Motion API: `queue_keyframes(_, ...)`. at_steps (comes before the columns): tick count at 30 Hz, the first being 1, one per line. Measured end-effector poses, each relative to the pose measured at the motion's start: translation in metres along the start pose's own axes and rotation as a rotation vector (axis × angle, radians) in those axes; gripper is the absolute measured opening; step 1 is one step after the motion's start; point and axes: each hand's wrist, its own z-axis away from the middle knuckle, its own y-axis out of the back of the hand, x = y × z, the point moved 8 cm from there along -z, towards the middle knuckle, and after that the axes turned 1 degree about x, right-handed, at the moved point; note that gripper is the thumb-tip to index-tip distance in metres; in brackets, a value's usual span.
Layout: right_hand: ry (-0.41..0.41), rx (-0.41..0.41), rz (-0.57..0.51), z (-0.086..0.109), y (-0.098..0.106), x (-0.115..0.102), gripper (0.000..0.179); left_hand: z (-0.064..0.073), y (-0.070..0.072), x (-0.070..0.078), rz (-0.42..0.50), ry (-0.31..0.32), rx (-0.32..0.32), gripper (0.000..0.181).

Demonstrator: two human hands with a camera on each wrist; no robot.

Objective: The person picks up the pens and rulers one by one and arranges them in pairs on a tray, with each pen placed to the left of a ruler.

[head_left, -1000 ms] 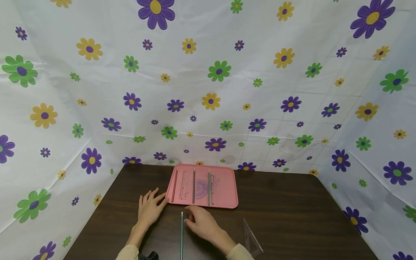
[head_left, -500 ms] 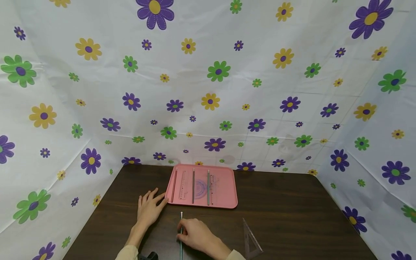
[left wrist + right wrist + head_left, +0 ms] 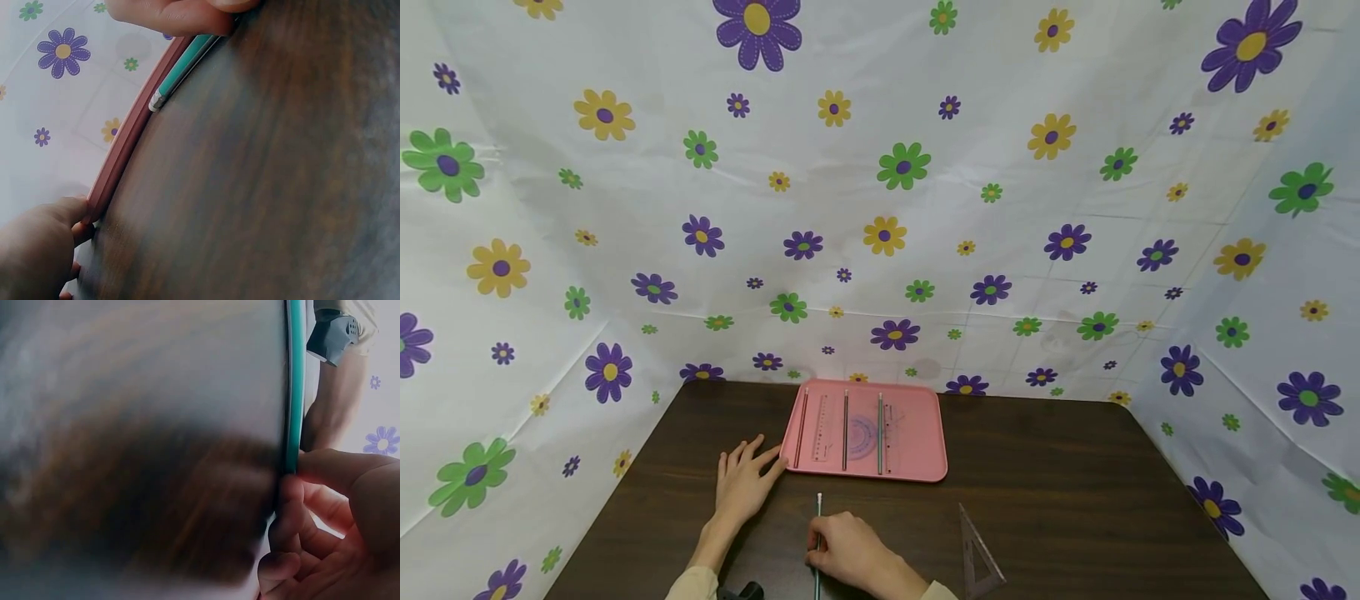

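Observation:
My right hand (image 3: 850, 550) pinches a green pencil (image 3: 819, 503) between thumb and fingers at the front of the table. The pencil's white eraser end points toward the tray; in the right wrist view the green shaft (image 3: 295, 381) meets the thumb and fingertip. My left hand (image 3: 745, 483) rests with spread fingers at the pink tray's (image 3: 928, 442) front left corner. In the left wrist view its thumb touches the tray's rim (image 3: 125, 147). On the tray lie a red pencil (image 3: 802, 427), a clear ruler (image 3: 822, 427), a dark pencil (image 3: 846, 433), a protractor (image 3: 861, 437) and another green pencil (image 3: 881, 433).
A clear triangular set square (image 3: 977, 554) lies on the dark wooden table (image 3: 1060, 483), right of my right hand. Beside the protractor is another clear piece, hard to make out. A flower-patterned sheet (image 3: 1000, 208) hangs behind the table and at both sides.
My right hand has moved left and toward the front edge, from beside the green pencil onto it, and now pinches it. My left hand has stayed at the tray's corner.

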Motion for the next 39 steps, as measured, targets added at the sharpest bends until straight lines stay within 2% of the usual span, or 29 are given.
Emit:
queue_keyframes(9,-0.006,0.051,-0.022,0.001,0.001,0.000,0.008,0.000,-0.001,0.000,0.001,-0.007,0.006,0.050)
queue_keyframes(24,-0.038,0.049,-0.079,0.002,0.005,0.000,0.008,-0.001,0.000,0.002,0.000,-0.003,0.000,0.050)
queue_keyframes(39,0.018,0.136,-0.102,0.004,0.019,0.002,0.011,0.000,0.001,0.001,-0.003,0.003,-0.009,0.051)
